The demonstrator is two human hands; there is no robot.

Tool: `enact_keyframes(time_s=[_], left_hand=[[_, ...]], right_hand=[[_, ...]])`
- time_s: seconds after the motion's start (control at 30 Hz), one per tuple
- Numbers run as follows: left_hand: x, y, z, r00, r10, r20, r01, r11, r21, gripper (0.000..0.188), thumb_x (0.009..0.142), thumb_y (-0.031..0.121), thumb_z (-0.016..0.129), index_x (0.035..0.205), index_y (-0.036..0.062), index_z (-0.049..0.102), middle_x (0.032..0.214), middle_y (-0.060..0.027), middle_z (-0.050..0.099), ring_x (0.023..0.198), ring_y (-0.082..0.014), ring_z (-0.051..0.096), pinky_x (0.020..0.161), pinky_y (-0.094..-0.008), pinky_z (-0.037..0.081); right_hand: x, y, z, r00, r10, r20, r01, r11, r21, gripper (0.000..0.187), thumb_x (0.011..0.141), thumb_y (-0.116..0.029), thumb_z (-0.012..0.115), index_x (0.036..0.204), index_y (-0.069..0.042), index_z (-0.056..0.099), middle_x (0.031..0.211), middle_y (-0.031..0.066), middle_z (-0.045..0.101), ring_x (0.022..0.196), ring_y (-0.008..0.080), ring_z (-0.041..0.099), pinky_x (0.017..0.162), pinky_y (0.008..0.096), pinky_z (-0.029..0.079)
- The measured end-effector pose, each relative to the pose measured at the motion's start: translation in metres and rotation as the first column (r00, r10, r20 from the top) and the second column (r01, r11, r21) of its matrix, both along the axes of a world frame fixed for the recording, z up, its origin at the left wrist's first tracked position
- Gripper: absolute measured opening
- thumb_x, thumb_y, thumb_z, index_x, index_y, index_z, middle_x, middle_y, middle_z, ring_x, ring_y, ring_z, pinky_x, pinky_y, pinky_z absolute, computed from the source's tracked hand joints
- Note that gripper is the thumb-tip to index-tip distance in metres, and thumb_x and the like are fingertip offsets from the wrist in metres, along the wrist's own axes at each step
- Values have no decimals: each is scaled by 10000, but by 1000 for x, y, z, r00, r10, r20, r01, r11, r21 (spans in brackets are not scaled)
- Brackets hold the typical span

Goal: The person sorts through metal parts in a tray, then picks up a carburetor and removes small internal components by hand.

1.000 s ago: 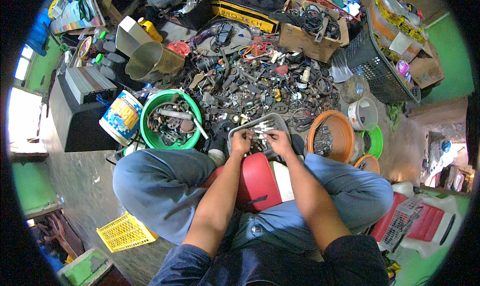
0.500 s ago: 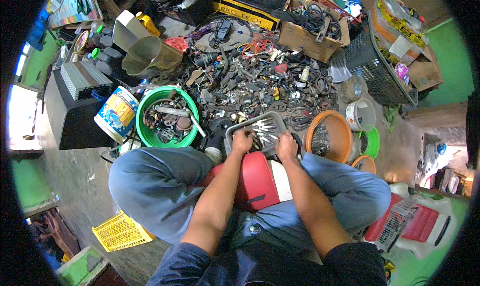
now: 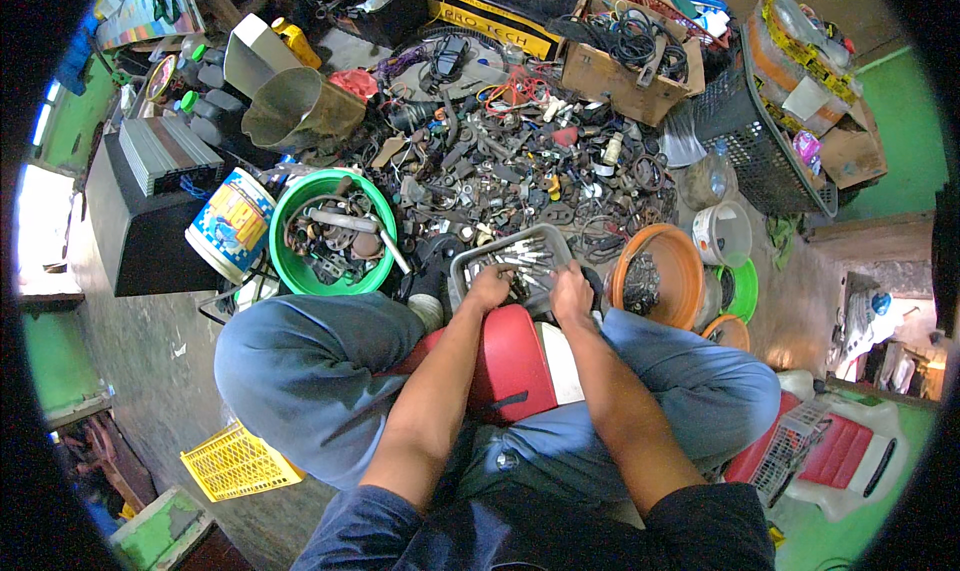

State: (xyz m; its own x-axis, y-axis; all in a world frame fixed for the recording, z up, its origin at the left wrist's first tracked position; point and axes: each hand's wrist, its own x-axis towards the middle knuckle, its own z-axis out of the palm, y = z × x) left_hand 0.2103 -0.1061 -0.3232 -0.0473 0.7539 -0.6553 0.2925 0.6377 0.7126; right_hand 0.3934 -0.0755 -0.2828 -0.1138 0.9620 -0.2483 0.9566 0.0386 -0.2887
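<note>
A grey plastic tray [image 3: 463, 271] rests just beyond the red padded seat [image 3: 508, 366] between my legs. Slim white-and-metal pieces that look like spark plugs [image 3: 528, 253] lie heaped in it. My left hand [image 3: 489, 287] dips into the tray's near left part, fingers curled down among the pieces; whatever they pinch is hidden. At the near right corner, my right hand [image 3: 571, 295] is closed over the tray's wall, with its fingertips partly hidden.
Left of the tray stands a green basin [image 3: 384, 211] of metal parts; right of it, an orange basin [image 3: 690, 281] of small dark pieces. Beyond spreads a wide heap of loose parts [image 3: 480, 176]. A cardboard box [image 3: 610, 76] holds cables. A yellow crate [image 3: 240, 463] lies at lower left.
My left hand has shifted slightly within the tray, and some pieces under it lie differently. A pale piece beside my right hand no longer shows as before. The right hand has barely moved.
</note>
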Motion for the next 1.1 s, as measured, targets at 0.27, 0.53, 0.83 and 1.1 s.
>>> enact_keyframes(time_s=[0.27, 0.53, 0.83, 1.1], left_hand=[[-3, 2, 8, 993, 115, 35, -120, 972, 203, 309, 894, 237, 725, 1160, 79, 723, 967, -141, 738, 840, -212, 685, 799, -348, 527], [-8, 4, 8, 942, 265, 207, -300, 939, 166, 251, 846, 107, 784, 1084, 63, 717, 859, -71, 723, 760, -121, 630, 674, -291, 490], [0, 5, 19, 990, 108, -90, -78, 955, 285, 265, 893, 235, 704, 1125, 111, 736, 1060, -175, 727, 978, -293, 687, 900, -390, 508], [6, 3, 8, 905, -277, -322, 320, 943, 88, 402, 917, 349, 618, 1269, 161, 665, 1206, -226, 661, 1161, -415, 600, 1037, -474, 455]], right_hand=[[6, 1, -22, 875, 26, -483, 8, 998, 67, 146, 895, -119, 658, 986, -15, 707, 970, 200, 703, 884, 403, 679, 807, 461, 521], [-15, -4, -6, 829, -11, -559, -115, 975, -189, 275, 868, -193, 728, 1096, -44, 687, 925, 179, 716, 854, 336, 693, 785, 426, 525], [-4, 4, -24, 824, -31, -566, 114, 987, 112, 304, 791, -63, 746, 1066, 10, 640, 937, 155, 611, 795, 297, 614, 738, 405, 498], [-1, 6, -27, 844, -160, -512, 209, 977, 38, 307, 779, -94, 749, 1056, -26, 637, 911, 176, 663, 836, 345, 648, 781, 433, 510]])
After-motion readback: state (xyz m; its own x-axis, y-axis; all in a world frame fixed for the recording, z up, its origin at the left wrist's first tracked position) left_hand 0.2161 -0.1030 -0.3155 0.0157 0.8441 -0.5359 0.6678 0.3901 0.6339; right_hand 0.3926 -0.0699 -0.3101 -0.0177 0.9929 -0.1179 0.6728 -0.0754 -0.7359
